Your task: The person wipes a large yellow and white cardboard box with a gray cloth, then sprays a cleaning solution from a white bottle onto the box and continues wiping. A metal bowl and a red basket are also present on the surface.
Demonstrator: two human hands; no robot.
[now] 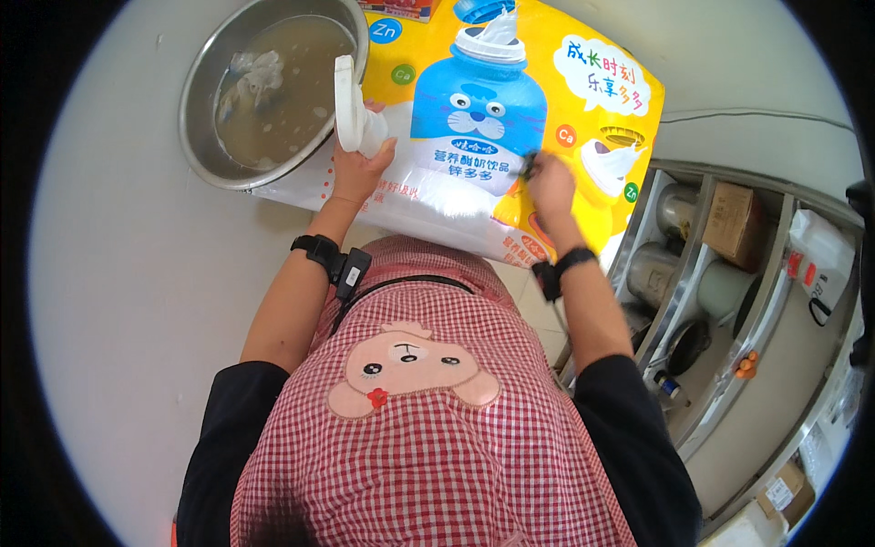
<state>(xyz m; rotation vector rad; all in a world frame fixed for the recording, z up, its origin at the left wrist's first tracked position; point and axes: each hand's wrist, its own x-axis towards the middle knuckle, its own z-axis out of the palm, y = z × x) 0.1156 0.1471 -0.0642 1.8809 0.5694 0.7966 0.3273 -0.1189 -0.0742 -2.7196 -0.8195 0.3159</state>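
Note:
My left hand point(357, 169) grips a white plastic piece point(347, 109) with a flat, rounded end and a short cylindrical part. I cannot tell exactly what it is. To the right, my right hand point(554, 186) has its fingers closed around a small dark object point(528, 165), blurred and partly hidden by the fingers. Both hands are above a glossy printed cover point(444, 198), yellow and white with cartoon bottles. Just left of the white piece stands a steel basin point(198, 147) of murky brownish water point(301, 89). A pale, wet, crumpled cloth or plastic film point(263, 75) lies in it.
On the right, a shelf unit point(704, 205) holds jars point(653, 273), a cardboard box point(731, 222), a dark-lidded pan point(687, 345) and a bottle point(670, 388). A white plastic bag point(820, 256) hangs or rests there. A small printed box point(403, 8) sits at the far edge.

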